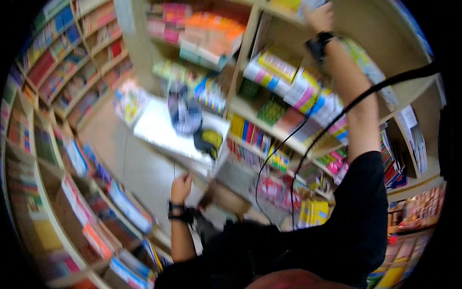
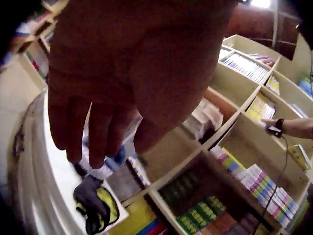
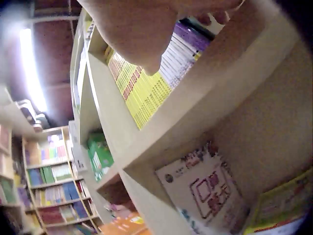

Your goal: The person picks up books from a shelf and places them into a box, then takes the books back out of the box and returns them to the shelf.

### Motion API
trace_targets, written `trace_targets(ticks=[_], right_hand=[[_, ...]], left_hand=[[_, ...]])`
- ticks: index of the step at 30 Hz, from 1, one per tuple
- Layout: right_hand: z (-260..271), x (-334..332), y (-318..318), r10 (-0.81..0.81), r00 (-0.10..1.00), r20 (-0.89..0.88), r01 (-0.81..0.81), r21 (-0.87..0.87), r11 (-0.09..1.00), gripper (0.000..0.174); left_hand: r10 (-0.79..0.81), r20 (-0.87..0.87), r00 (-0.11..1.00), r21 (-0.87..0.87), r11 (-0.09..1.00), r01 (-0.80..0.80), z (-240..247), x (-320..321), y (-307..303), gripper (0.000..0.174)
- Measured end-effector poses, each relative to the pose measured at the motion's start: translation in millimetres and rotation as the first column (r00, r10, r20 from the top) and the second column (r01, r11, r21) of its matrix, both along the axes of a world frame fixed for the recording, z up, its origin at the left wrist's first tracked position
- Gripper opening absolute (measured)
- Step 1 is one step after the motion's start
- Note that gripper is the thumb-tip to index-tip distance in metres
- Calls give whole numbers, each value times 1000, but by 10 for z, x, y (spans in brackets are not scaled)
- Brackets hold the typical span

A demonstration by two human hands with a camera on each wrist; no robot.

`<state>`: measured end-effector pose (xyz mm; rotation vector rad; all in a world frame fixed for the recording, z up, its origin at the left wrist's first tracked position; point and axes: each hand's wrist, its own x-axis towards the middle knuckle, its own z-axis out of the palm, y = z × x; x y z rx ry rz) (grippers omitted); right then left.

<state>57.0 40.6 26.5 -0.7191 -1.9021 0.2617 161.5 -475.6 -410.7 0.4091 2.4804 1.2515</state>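
My right hand [image 1: 321, 18] is raised to an upper shelf compartment at the top of the head view. In the right wrist view its thumb touches a tight row of yellow-spined books [image 3: 142, 95], right beside white-spined books [image 3: 176, 61]. Its other fingertips are bent near a purple book [image 3: 190, 36]; I cannot tell whether they grip anything. Low in front of the body, my left hand [image 1: 182, 187] hangs loosely with nothing in it. Its relaxed fingers point down in the left wrist view, above a black and yellow cloth-like item [image 2: 98, 205].
A white-topped surface [image 1: 154, 127] carries a bluish-grey bundle [image 1: 185, 113] and the black and yellow item. Bookshelves surround the person, with a low book rack [image 1: 96, 202] at left. Black cables [image 1: 358, 98] cross beside the right arm. Tiled floor [image 1: 139, 164] lies between the shelves.
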Motion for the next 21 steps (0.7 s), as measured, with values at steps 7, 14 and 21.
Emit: trace_targets(ticks=[7,14,21], right_hand=[[21,412,718,-547,792,272,-40,917,397,40],[48,90,882,-368,797,479,7,601,799,53],[-139,336,720,-413,771,485,-22,668,744,54]], left_hand=[[-227,379,897,-74,959,274,-1320,444,76,39],[-320,407,855,-434,756,490,-2145,1169,600,29],[-563,408,719,-632,393,667,-2289,1675,899,36]])
